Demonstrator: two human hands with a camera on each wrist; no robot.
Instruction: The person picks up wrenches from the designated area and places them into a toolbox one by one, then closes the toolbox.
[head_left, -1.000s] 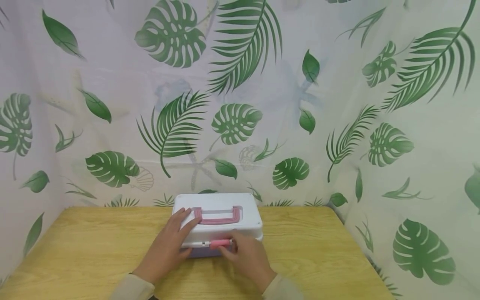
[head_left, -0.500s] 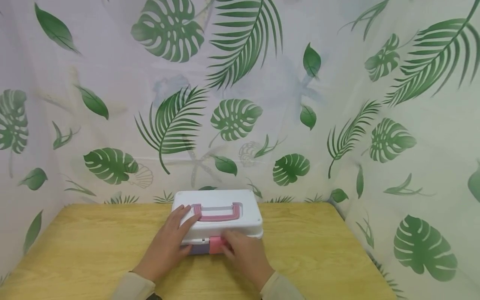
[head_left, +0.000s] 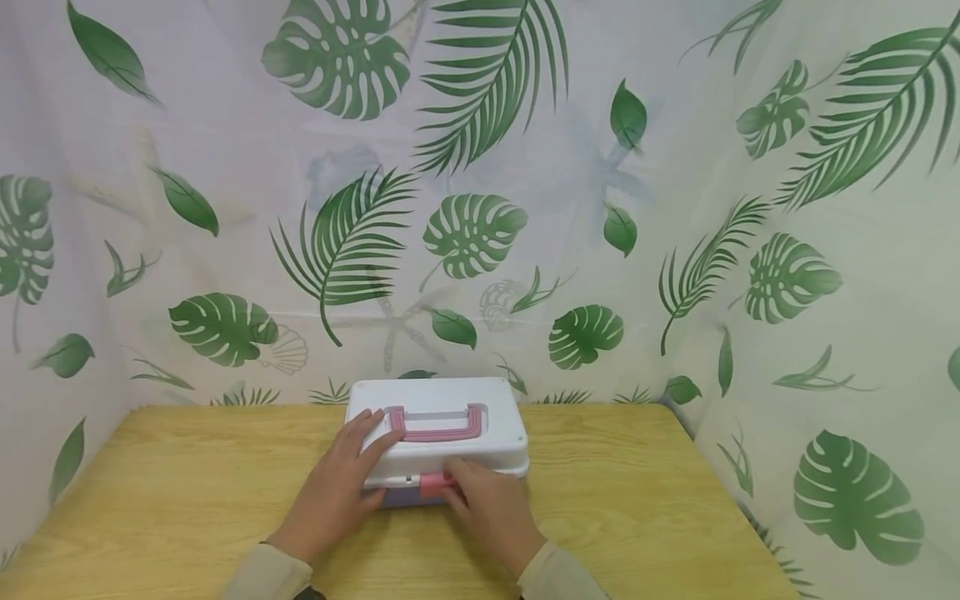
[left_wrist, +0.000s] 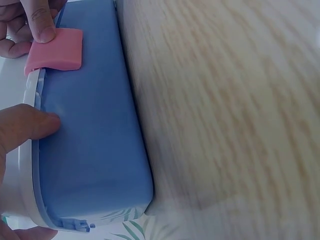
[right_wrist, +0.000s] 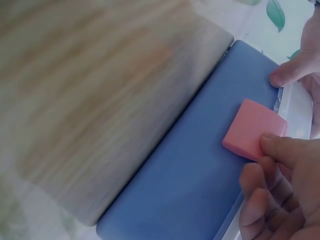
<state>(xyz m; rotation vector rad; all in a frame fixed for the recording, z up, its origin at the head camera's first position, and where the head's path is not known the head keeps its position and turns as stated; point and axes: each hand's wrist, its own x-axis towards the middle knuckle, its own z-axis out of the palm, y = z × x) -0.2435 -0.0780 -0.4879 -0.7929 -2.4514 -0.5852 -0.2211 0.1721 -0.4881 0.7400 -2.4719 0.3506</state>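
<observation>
A storage box with a white lid (head_left: 438, 396) and a blue base (left_wrist: 100, 135) stands on the table, lid down. A pink carry handle (head_left: 438, 434) lies folded on the lid. My left hand (head_left: 330, 492) holds the box's left front corner, fingers spread over the lid and thumb on the blue front. At the middle of the front is a pink latch (right_wrist: 255, 129), turned down over the lid's rim onto the base. My right hand (head_left: 495, 508) has its thumb on the latch's face, the other fingers curled beside it.
The wood-grain table (head_left: 637, 500) extends to both sides of the box and in front of it. A pale curtain (head_left: 480, 125) printed with green leaves rises behind the table and along both sides.
The pink latch stuck out from the box's front a second ago and now lies folded down against it. My right thumb moved with it; my left hand has kept its place.
</observation>
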